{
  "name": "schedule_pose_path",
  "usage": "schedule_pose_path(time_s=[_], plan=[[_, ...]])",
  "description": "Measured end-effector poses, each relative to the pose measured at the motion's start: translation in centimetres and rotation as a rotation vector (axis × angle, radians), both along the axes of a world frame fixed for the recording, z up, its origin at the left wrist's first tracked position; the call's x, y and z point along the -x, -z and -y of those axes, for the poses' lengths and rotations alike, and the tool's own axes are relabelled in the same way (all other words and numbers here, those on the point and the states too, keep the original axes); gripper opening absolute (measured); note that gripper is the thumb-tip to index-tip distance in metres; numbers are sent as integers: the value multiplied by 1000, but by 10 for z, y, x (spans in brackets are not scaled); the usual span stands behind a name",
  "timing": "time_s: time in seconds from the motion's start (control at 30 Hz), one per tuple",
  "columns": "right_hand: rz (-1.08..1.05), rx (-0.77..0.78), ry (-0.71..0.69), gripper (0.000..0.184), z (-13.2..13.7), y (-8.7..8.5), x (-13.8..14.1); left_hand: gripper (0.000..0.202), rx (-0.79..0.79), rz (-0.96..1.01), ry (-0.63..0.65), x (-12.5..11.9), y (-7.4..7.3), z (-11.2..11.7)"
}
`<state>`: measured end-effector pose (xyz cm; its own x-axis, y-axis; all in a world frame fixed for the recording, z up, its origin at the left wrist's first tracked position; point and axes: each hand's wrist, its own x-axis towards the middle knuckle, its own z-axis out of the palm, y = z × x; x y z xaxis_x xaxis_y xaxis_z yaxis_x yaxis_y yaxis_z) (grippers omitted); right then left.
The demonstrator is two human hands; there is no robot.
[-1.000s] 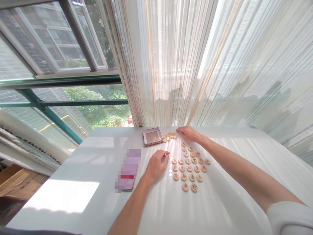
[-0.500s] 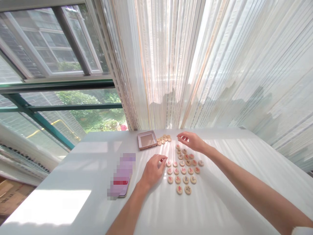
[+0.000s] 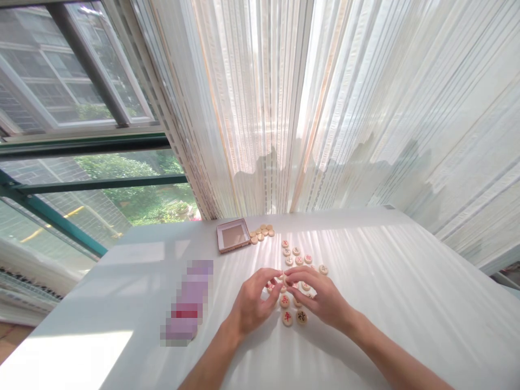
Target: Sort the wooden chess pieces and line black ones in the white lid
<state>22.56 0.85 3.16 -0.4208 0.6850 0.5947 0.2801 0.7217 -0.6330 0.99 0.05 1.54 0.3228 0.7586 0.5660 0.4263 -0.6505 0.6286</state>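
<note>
Round wooden chess pieces with red and dark characters lie in rows on the white table. My left hand and my right hand meet over the near rows, fingers curled, fingertips pinching together at one piece. Two pieces lie just below my hands. I cannot tell which hand actually grips the pinched piece.
A small square box stands at the back, with a heap of blank-side pieces to its right. A blurred phone lies left of my left hand. Sheer curtains and a window close off the far edge.
My right hand came back from the far heap to the near rows and met my left hand, which shifted slightly right. The camera view turned right and tilted.
</note>
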Motion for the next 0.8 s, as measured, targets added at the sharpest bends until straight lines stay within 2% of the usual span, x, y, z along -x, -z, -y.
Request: schedule_pose_path(time_s=[0.27, 0.5, 0.8], plan=[[-53, -19, 15, 22, 13, 5, 2, 25, -23, 20, 67, -7, -1, 8], [-108, -7, 36, 25, 18, 7, 3, 31, -61, -56, 119, -5, -3, 10], [-95, -40, 72, 30, 17, 10, 3, 33, -133, -99, 66, -2, 1, 6]])
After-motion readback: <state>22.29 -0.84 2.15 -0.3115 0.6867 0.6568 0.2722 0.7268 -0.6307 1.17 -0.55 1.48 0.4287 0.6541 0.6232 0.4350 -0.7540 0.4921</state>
